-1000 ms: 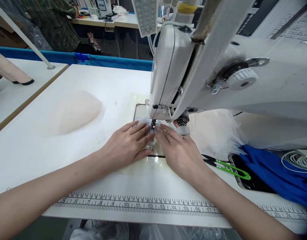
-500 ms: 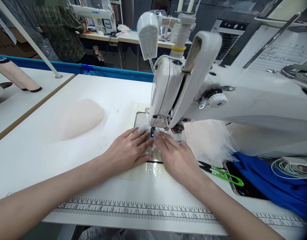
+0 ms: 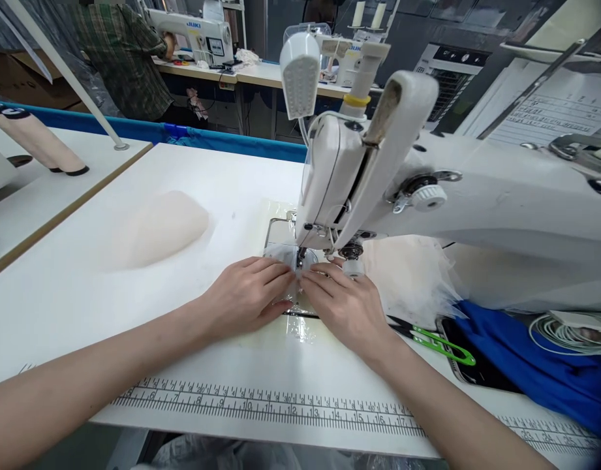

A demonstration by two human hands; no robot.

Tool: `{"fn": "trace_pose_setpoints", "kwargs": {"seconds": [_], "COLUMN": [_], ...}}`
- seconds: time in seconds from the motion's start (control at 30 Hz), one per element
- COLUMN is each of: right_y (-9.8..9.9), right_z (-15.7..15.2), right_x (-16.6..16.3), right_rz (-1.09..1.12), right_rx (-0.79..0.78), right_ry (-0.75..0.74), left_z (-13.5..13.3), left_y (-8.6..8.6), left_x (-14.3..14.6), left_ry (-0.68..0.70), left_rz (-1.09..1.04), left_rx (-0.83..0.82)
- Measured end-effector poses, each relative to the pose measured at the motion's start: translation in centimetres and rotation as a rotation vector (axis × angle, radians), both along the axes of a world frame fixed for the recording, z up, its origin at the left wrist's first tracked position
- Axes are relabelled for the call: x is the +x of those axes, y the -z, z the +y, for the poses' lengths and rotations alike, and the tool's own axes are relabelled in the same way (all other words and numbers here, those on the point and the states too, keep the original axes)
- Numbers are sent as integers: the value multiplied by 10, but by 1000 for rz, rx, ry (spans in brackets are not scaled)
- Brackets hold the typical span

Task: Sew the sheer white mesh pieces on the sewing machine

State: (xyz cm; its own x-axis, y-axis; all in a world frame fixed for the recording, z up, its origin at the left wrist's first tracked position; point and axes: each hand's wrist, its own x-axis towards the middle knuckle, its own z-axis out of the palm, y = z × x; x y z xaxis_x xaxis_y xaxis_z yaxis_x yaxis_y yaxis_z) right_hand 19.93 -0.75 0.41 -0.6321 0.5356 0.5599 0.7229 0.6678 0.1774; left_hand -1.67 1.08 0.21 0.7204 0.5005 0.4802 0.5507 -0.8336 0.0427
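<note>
A small piece of thin sheer fabric (image 3: 299,282) lies under the presser foot (image 3: 301,258) of a white sewing machine (image 3: 324,170); its edges are mostly hidden by my fingers. Left of the foot, my left hand (image 3: 254,292) has its fingertips drawn together on the fabric, thumb lower and apart. My right hand (image 3: 346,303) is close on the other side, fingers bent and closed on the fabric just in front of the needle area. Both hands rest low, near the metal needle plate (image 3: 279,230).
Pale sheer pieces (image 3: 170,225) lie on the table at left, with more sheer fabric (image 3: 408,274) right of the needle. Green-handled thread snips (image 3: 444,346), a phone (image 3: 481,372) and blue cloth (image 3: 539,372) sit at right. A printed ruler (image 3: 271,408) runs along the front edge. Another person (image 3: 119,59) works behind.
My left hand's fingers have drawn closer together and pulled back slightly from the foot. My right hand has shifted a little. The whole view has moved slightly.
</note>
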Motion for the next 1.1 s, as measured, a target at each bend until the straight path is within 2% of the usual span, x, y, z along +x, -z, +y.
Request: {"fn": "trace_pose_setpoints", "kwargs": {"seconds": [0.13,0.33,0.4,0.5,0.6,0.7,0.83,1.1], "right_y": [-2,-1,0,-1,-2,-1,-1,-2], "right_z": [3,9,10,8,1,-9,-16,-16], "right_x": [0,-5,-5,-4,-3,-4,-6,-6], "right_rz": [199,441,472,441,279,93,12,-7], "right_rx": [-156,-294,-313,-313,-264,-137,-88,-80], "right_ry": [38,250,271,247,120,23,17,27], "left_z": [4,22,27,27,15,-2,-13,-9], "left_y": [-4,-15,-14,-11,-8,-5,1,4], "left_x": [4,15,20,22,18,10,3,2], "left_ry": [-86,-120,-144,-149,-81,-17,-14,13], "left_rz": [4,-36,-42,-7,43,88,110,92], "left_rx": [-176,-389,-348,-178,33,196,189,142]}}
